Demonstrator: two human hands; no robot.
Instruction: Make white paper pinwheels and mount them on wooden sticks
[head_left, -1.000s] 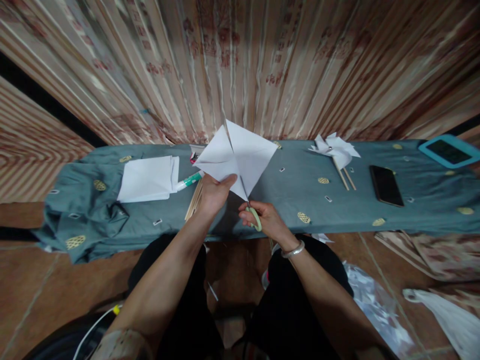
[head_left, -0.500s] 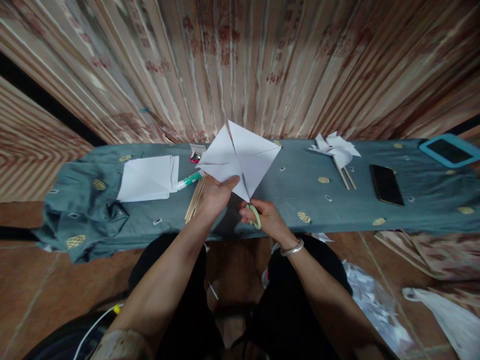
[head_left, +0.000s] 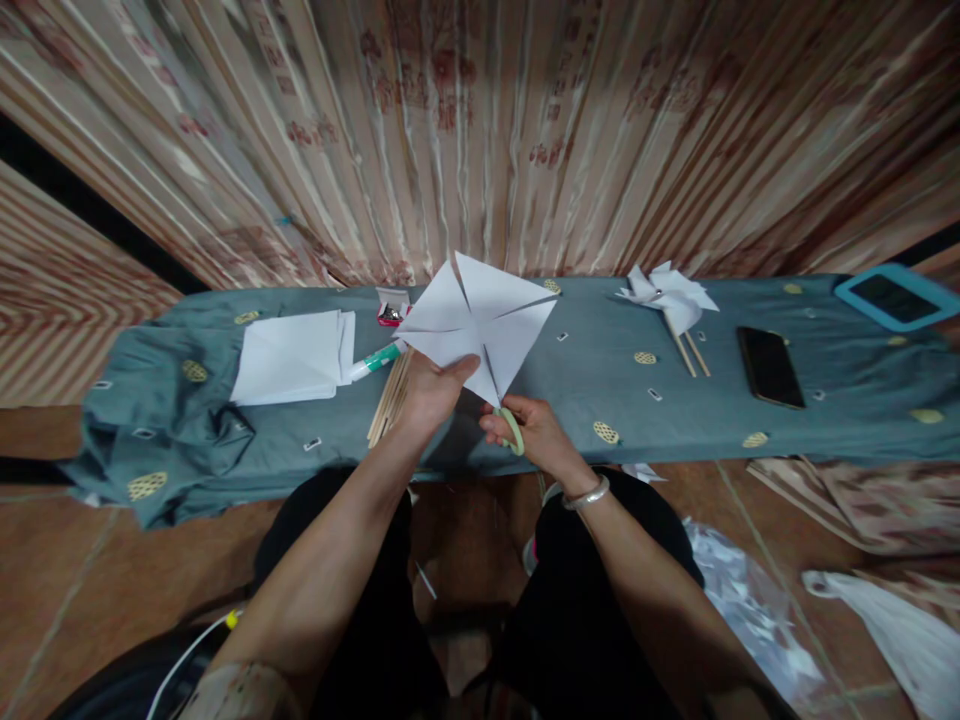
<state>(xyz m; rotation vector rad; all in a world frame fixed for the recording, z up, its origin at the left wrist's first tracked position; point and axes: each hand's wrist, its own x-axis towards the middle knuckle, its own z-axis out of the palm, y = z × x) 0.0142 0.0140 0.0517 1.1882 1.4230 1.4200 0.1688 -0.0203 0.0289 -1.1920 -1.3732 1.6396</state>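
My left hand [head_left: 435,388] grips a white paper square [head_left: 517,345] near its lower left side, thumb on top. Slits run from the square's corners toward its middle, and the paper is held up over the cloth-covered bench. Closed round the light green handles of a pair of scissors [head_left: 513,432] is my right hand [head_left: 529,425], just below the paper's lowest corner. The scissor blades are mostly hidden by the paper and fingers. Beneath my left hand lie several thin wooden sticks [head_left: 386,405].
Left on the bench are a paper stack [head_left: 289,357], a green-and-white tube [head_left: 377,360] and a small red box [head_left: 391,310]. To the right lie paper pinwheels on sticks [head_left: 675,298], a phone [head_left: 771,367] and a blue-framed tablet [head_left: 896,298]. A bag of paper scraps [head_left: 742,600] sits on the floor.
The slit at the paper's right corner now gapes wider, and the sheet has tilted slightly. Both hands keep nearly the same place and hold.
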